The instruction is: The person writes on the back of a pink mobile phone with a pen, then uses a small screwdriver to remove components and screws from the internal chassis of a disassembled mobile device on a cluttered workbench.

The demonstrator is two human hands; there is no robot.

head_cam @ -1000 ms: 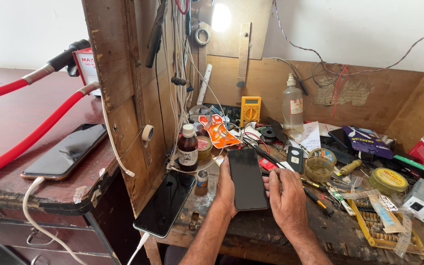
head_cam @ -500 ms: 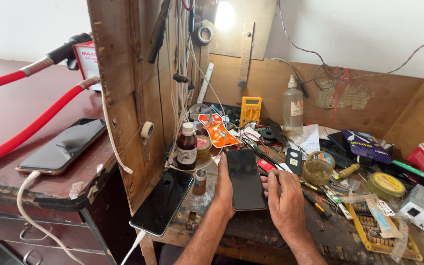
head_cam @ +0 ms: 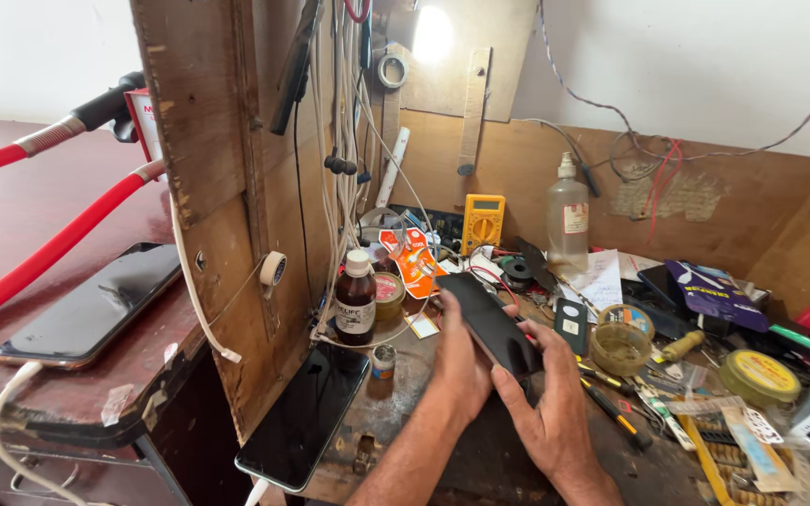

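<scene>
Head cam, left to right | 2 phones lying flat: one on red surface [head_cam: 11, 225] at [head_cam: 96, 305], one lower at [head_cam: 307, 417] | brown bottle [head_cam: 355, 298], white label | yellow meter [head_cam: 482, 221] | clear bottle [head_cam: 567, 214], red-white label | third phone [head_cam: 491, 323] tilted, clamped between left hand [head_cam: 461, 361] and right hand [head_cam: 546, 412], fingers curled round its edges

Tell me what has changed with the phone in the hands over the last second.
The dark phone lay flat between both hands; now it is tilted up on its edge, the left hand behind it and the right hand gripping its lower end. The phone on the bench edge, the brown bottle and the yellow multimeter stayed put.
</scene>
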